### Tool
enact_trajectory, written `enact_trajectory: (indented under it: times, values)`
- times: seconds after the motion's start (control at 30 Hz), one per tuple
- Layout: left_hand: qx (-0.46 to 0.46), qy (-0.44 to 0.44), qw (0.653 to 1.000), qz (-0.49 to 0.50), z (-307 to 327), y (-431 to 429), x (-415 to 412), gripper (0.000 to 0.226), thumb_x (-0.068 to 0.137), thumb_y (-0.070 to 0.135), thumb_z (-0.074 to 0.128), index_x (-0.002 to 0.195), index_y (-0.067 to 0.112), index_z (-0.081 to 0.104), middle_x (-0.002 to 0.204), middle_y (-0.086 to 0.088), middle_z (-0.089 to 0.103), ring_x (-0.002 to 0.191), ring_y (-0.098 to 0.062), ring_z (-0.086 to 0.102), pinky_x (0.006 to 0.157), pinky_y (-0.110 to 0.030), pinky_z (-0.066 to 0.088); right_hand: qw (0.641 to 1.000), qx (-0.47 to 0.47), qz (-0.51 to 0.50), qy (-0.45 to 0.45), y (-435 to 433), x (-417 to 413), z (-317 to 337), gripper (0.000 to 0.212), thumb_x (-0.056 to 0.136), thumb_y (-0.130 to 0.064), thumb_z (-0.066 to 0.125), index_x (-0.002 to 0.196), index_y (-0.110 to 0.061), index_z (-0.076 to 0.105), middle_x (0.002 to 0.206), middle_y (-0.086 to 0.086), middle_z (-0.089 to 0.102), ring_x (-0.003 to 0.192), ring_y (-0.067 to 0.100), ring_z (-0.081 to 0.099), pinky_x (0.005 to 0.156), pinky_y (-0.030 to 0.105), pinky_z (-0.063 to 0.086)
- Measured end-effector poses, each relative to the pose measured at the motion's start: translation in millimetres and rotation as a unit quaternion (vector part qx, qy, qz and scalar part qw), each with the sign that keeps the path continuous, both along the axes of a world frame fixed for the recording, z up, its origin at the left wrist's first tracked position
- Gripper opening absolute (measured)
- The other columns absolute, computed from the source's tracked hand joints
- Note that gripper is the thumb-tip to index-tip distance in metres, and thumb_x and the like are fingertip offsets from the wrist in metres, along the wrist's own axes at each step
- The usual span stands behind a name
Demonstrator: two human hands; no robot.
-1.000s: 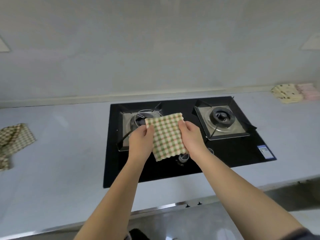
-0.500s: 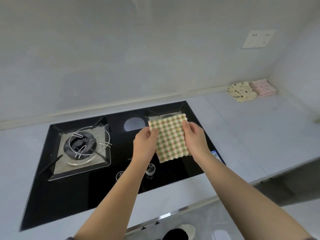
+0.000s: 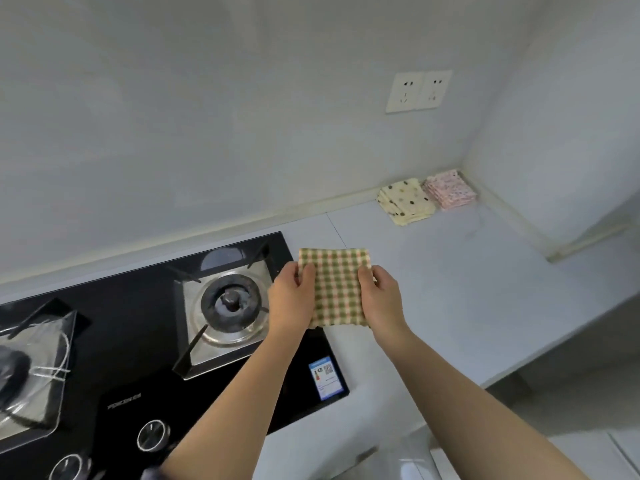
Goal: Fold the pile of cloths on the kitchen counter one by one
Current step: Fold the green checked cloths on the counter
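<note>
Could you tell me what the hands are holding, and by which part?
Checked cloth, folded: left hand grips its left edge, right hand its right edge.

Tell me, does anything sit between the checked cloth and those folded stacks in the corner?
Nothing visible does. The left hand and right hand hold the checked cloth; only counter lies between it and the spotted stack and pink stack.

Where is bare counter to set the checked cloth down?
Bare counter between the stove and the right wall, in front of the dotted stack and pink stack. Crowded: the back corner holding those stacks, and the burners.
</note>
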State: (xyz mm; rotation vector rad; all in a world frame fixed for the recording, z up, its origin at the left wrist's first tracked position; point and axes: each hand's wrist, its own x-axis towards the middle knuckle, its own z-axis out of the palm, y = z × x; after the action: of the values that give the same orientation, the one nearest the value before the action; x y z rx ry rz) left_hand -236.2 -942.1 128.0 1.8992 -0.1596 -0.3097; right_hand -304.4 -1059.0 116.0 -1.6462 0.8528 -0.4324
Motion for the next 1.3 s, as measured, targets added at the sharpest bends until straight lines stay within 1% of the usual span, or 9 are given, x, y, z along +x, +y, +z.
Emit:
enact_trajectory:
  times: [0.13,0.3,0.67,0.77,0.83,0.9,1.03,1.2,1.3]
  values:
    - [0.002,0.023,1.000,-0.002,-10.8,-37.8,11.4,0.021,0.099,0.028,0.046,0.082,0.018,0.053,0.076,0.001,0.056,0.067,-0.013,0.049,0.057,-0.025,0.040,0.998,0.029,0.028,0.040,-47.3,9.2,-6.2,0.031,0.099,-0.033,0.046,0.078,-0.010,0.048,0.068,0.001,0.046,0.062,0.016,0.045,0.052,0.028,0.037]
    - [0.034,0.107,0.994,-0.008,-46.6,-101.8,32.6,0.014,0.099,0.026,0.047,0.089,0.019,0.055,0.090,0.001,0.060,0.082,-0.017,0.057,0.068,-0.028,0.048,0.988,0.071,0.087,0.109,-126.0,24.1,-32.7,0.019,0.094,-0.024,0.047,0.079,-0.013,0.052,0.079,0.007,0.054,0.073,0.020,0.052,0.065,0.033,0.042]
    - [0.188,0.097,0.977,0.036,-127.1,-219.3,63.1,0.019,0.095,0.024,0.052,0.108,0.012,0.059,0.091,-0.003,0.064,0.083,-0.021,0.059,0.073,-0.035,0.052,0.954,-0.119,0.175,0.211,-249.0,75.2,-115.6,0.013,0.097,-0.024,0.052,0.091,-0.014,0.057,0.084,-0.002,0.058,0.082,0.019,0.060,0.066,0.029,0.045]
    - [0.278,0.018,0.959,0.041,-133.4,-230.1,61.4,0.039,0.094,0.026,0.053,0.131,0.016,0.044,0.121,-0.003,0.055,0.103,-0.022,0.055,0.076,-0.036,0.046,0.901,-0.320,0.193,0.220,-263.2,78.7,-124.6,0.021,0.094,-0.027,0.057,0.112,-0.016,0.058,0.104,-0.001,0.061,0.097,0.022,0.059,0.079,0.035,0.046]
    - [0.363,-0.104,0.926,-0.007,-136.0,-226.8,52.2,0.053,0.094,0.029,0.051,0.142,0.016,0.034,0.142,-0.003,0.041,0.127,-0.023,0.042,0.097,-0.038,0.039,0.844,-0.447,0.233,0.183,-269.9,74.6,-128.6,0.037,0.089,-0.023,0.063,0.124,-0.014,0.056,0.120,0.002,0.061,0.110,0.025,0.057,0.087,0.040,0.045]
    - [0.422,-0.168,0.885,-0.100,-139.0,-223.2,40.9,0.061,0.098,0.033,0.040,0.152,0.015,0.017,0.159,-0.002,0.018,0.146,-0.021,0.018,0.115,-0.042,0.020,0.799,-0.502,0.297,0.150,-269.2,67.5,-134.5,0.047,0.079,-0.020,0.073,0.123,-0.012,0.061,0.125,0.004,0.063,0.114,0.024,0.060,0.088,0.042,0.049]
    - [0.551,-0.157,0.781,-0.249,-157.2,-231.5,41.1,0.062,0.103,0.041,0.012,0.152,0.013,-0.014,0.161,-0.003,-0.017,0.148,-0.020,-0.016,0.117,-0.051,-0.006,0.723,-0.521,0.405,0.207,-267.1,68.4,-151.8,0.066,0.055,-0.030,0.087,0.114,-0.008,0.069,0.123,0.007,0.066,0.117,0.024,0.061,0.087,0.051,0.053]
    - [0.573,-0.170,0.763,-0.245,-160.1,-255.4,96.0,0.061,0.103,0.040,0.009,0.152,0.011,-0.012,0.161,-0.005,-0.015,0.148,-0.021,-0.014,0.117,-0.053,-0.005,0.671,-0.541,0.437,0.257,-283.1,125.0,-143.9,0.067,0.098,-0.027,0.047,0.152,-0.003,0.016,0.161,0.012,0.012,0.150,0.026,0.006,0.119,0.052,0.004]
    - [0.584,-0.169,0.758,-0.235,-159.6,-272.2,129.1,0.060,0.103,0.039,0.009,0.152,0.011,-0.011,0.161,-0.005,-0.013,0.148,-0.020,-0.013,0.118,-0.054,-0.003,0.638,-0.584,0.421,0.274,-290.0,159.3,-138.2,0.066,0.100,-0.025,0.040,0.152,-0.002,0.008,0.162,0.013,0.007,0.150,0.026,0.000,0.120,0.052,-0.001]
